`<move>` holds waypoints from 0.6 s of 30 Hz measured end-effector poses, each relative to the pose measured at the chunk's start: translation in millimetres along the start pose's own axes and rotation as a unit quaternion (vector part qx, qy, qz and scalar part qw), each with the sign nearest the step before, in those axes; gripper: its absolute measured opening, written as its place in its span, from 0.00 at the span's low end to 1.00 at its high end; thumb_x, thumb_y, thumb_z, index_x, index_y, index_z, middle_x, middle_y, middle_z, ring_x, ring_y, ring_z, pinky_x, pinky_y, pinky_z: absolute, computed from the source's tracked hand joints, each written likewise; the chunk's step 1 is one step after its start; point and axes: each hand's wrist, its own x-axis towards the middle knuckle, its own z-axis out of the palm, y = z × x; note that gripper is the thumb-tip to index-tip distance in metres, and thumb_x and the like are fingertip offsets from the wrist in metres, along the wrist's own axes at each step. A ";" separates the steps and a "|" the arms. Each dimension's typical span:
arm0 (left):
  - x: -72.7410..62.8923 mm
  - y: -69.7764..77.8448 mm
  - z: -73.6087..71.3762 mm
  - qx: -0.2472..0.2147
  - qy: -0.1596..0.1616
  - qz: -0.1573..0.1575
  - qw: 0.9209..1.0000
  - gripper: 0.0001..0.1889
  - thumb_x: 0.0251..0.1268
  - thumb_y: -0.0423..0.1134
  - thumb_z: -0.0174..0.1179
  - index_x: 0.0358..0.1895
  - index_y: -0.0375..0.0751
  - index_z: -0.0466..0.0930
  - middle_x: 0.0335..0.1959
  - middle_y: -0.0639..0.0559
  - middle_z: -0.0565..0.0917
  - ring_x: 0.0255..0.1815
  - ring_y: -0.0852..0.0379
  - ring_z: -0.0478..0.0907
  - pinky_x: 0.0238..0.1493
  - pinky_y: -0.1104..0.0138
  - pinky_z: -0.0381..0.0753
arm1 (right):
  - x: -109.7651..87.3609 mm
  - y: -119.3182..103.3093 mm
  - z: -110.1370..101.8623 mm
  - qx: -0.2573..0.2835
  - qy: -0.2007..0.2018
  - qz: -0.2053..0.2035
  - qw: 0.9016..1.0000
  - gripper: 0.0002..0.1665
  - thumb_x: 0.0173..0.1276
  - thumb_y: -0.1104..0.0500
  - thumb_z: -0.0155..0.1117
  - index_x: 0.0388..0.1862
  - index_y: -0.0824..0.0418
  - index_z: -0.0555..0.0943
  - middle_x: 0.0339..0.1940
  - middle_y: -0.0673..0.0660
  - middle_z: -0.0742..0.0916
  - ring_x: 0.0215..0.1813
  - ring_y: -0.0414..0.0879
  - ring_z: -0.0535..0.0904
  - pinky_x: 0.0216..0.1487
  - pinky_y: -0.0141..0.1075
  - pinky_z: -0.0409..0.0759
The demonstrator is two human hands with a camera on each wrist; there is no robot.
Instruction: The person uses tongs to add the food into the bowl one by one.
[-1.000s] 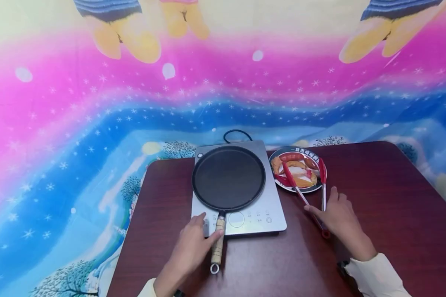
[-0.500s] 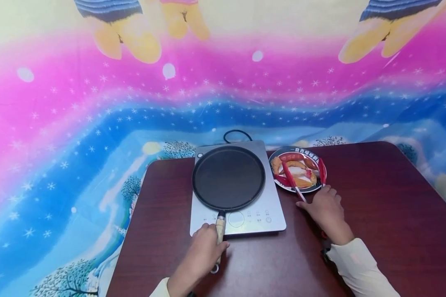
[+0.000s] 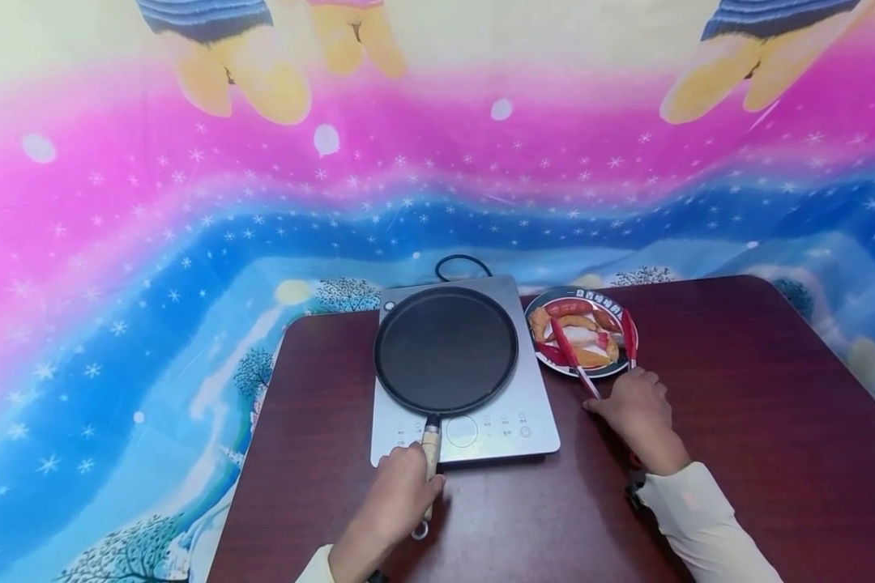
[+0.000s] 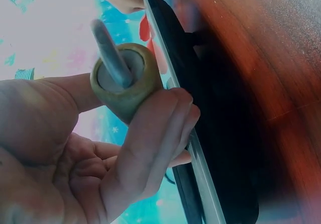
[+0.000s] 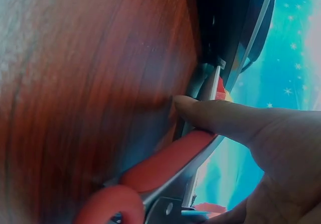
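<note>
My left hand (image 3: 401, 490) grips the wooden handle (image 3: 430, 444) of a flat black frying pan (image 3: 445, 352). In the left wrist view, the fingers curl round that handle, and its metal hanging loop points toward the camera. The pan sits on a silver induction cooker (image 3: 541, 405). On the right, my right hand (image 3: 638, 413) holds a pair of red-tipped tongs (image 3: 565, 344), thumb on one arm and fingers over the other. Their arms are spread, with both tips over a plate (image 3: 596, 298) of food. In the right wrist view, the tongs' red handle (image 5: 170, 161) runs beneath the thumb.
A sausage (image 3: 570, 308) and several other food pieces lie on the plate, close to the cooker's right side. A black cable (image 3: 463, 257) loops behind the cooker. All of it stands on a dark red wooden table (image 3: 758, 389), with a patterned cloth (image 3: 423, 162) hanging behind.
My left hand has moved from beside the pan handle to a grip on it. My right hand has come forward and left along the tongs and taken hold of them.
</note>
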 end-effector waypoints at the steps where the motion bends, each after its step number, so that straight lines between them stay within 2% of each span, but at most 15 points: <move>1: 0.1 0.1 0.0 0.000 -0.001 -0.001 1.000 0.12 0.56 0.36 0.72 0.26 0.37 0.76 0.18 0.50 0.76 0.18 0.53 0.76 0.23 0.63 0.77 | 0.2 0.4 -0.1 -0.001 0.000 0.000 1.000 0.56 0.56 0.42 0.79 0.57 0.86 0.62 0.47 0.79 0.71 0.48 0.69 0.70 0.47 0.59 0.82; 7: 0.0 -0.3 0.8 0.004 -0.001 -0.003 1.000 0.12 0.56 0.37 0.72 0.27 0.36 0.77 0.18 0.49 0.76 0.19 0.53 0.77 0.23 0.63 0.78 | -0.8 4.4 -2.3 0.000 0.015 -0.003 1.000 0.54 0.54 0.41 0.80 0.55 0.84 0.64 0.45 0.78 0.73 0.47 0.68 0.72 0.45 0.60 0.81; 11: -0.5 -0.4 0.9 0.001 0.000 -0.005 1.000 0.12 0.57 0.37 0.72 0.29 0.35 0.77 0.18 0.50 0.75 0.19 0.53 0.77 0.23 0.64 0.78 | -5.3 6.4 -9.0 0.011 0.052 -0.018 0.998 0.57 0.53 0.41 0.80 0.59 0.84 0.64 0.49 0.79 0.73 0.51 0.70 0.71 0.48 0.66 0.79; 14: -0.8 -0.5 0.5 -0.001 0.000 -0.003 1.000 0.13 0.57 0.37 0.72 0.30 0.34 0.77 0.18 0.50 0.75 0.19 0.54 0.76 0.23 0.64 0.78 | -9.0 6.8 -17.1 0.026 0.082 -0.043 0.995 0.60 0.54 0.41 0.80 0.65 0.84 0.62 0.52 0.79 0.72 0.54 0.72 0.68 0.50 0.69 0.78; 18: -0.1 -1.1 0.0 -0.003 -0.003 0.001 1.000 0.15 0.57 0.39 0.73 0.31 0.32 0.78 0.19 0.49 0.76 0.20 0.54 0.76 0.22 0.65 0.77 | -12.5 4.8 -27.6 0.038 0.096 -0.076 0.992 0.62 0.56 0.41 0.79 0.69 0.84 0.60 0.53 0.79 0.70 0.54 0.71 0.67 0.49 0.69 0.79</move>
